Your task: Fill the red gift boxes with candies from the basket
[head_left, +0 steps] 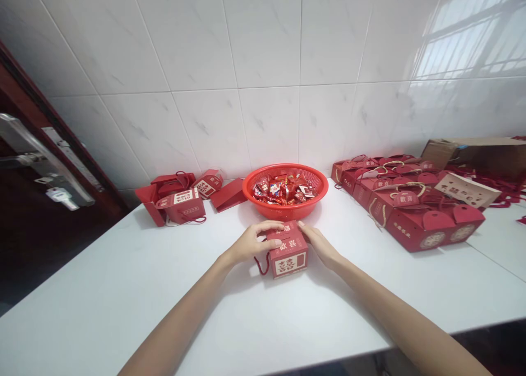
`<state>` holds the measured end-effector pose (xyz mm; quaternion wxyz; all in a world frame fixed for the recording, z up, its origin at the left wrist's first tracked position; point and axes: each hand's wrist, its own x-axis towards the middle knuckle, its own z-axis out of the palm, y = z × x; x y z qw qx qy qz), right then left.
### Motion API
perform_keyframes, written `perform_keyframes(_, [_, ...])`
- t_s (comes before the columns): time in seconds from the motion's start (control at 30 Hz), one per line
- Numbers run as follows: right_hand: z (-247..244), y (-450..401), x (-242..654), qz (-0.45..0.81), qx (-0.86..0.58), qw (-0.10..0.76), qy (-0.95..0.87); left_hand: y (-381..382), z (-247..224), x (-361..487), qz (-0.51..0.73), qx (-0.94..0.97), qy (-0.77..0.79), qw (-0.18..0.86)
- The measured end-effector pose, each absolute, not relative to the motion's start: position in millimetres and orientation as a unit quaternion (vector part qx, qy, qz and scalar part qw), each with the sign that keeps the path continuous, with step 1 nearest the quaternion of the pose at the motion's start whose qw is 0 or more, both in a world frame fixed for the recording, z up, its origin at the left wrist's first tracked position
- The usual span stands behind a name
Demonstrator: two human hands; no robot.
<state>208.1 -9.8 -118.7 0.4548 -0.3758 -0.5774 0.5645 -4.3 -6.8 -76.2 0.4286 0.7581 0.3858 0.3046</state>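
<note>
A small red box (289,261) with cream panels and printed characters stands on the white table (164,288), a dark red cord hanging at its left side. My left hand (251,243) grips its left and top, fingers bent over the upper face. Against the box's right rear side rests my right hand (320,243), its fingers together and partly hidden behind the box. Just beyond the box is a red plastic basket (284,209) holding red-wrapped sweets (287,191).
Several red boxes (411,231) with cords stand in rows at the right, near a cardboard box (438,151). More red boxes (187,207) and a flat red piece (228,195) lie at the back left. A tiled wall (267,47) rises behind; a door handle (45,162) is far left.
</note>
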Motion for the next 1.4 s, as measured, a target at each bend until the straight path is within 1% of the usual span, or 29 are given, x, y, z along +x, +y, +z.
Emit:
perform_keyframes(0.1, [-118.5, -6.9, 213.1, 0.594, -0.347, 0.423, -0.59, -3.1, -81.1, -10.1, 0.307, 0.747, 0.393, 0.439])
perform_keyframes(0.17, [-119.4, -7.3, 215.0, 0.568, -0.36, 0.424, -0.607, -0.5, -80.9, -15.8, 0.303, 0.736, 0.401, 0.453])
perform_keyframes(0.33, [-120.6, -12.5, 215.3, 0.493, -0.379, 0.408, -0.668, 1.3, -74.3, -28.3, 0.293, 0.684, 0.409, 0.529])
perform_keyframes(0.4, [-119.0, -16.3, 215.1, 0.472, -0.377, 0.412, -0.681, 0.2, -73.2, -29.3, 0.298, 0.673, 0.408, 0.541])
perform_keyframes(0.5, [-116.4, -23.0, 215.3, 0.436, -0.371, 0.422, -0.703, -2.3, -75.3, -25.5, 0.304, 0.666, 0.411, 0.543])
perform_keyframes(0.67, [-115.7, -28.5, 216.7, 0.313, -0.343, 0.415, -0.782, -7.8, -81.0, -13.9, 0.331, 0.665, 0.407, 0.532])
perform_keyframes(0.73, [-114.7, -27.8, 218.3, 0.285, -0.344, 0.408, -0.796, -9.9, -81.3, -11.4, 0.332, 0.667, 0.408, 0.527])
perform_keyframes(0.93, [-107.2, -24.7, 228.4, 0.268, -0.345, 0.439, -0.785, -10.2, -78.4, -13.7, 0.332, 0.637, 0.424, 0.551])
perform_keyframes(1.03, [-106.9, -21.5, 234.4, 0.247, -0.359, 0.455, -0.777, -9.0, -76.4, -17.8, 0.305, 0.644, 0.454, 0.535])
perform_keyframes(1.13, [-108.0, -16.7, 239.7, 0.264, -0.36, 0.455, -0.771, -8.7, -72.1, -25.6, 0.276, 0.65, 0.476, 0.524])
perform_keyframes(1.2, [-107.9, -14.4, 242.4, 0.29, -0.359, 0.448, -0.766, -9.3, -66.4, -32.7, 0.299, 0.642, 0.455, 0.54])
perform_keyframes(1.33, [-106.3, -14.1, 243.9, 0.311, -0.371, 0.444, -0.754, -14.5, -49.7, -42.8, 0.446, 0.607, 0.308, 0.581])
perform_keyframes(1.4, [-106.9, -15.4, 242.5, 0.307, -0.381, 0.438, -0.754, -18.6, -43.1, -41.9, 0.476, 0.604, 0.262, 0.583])
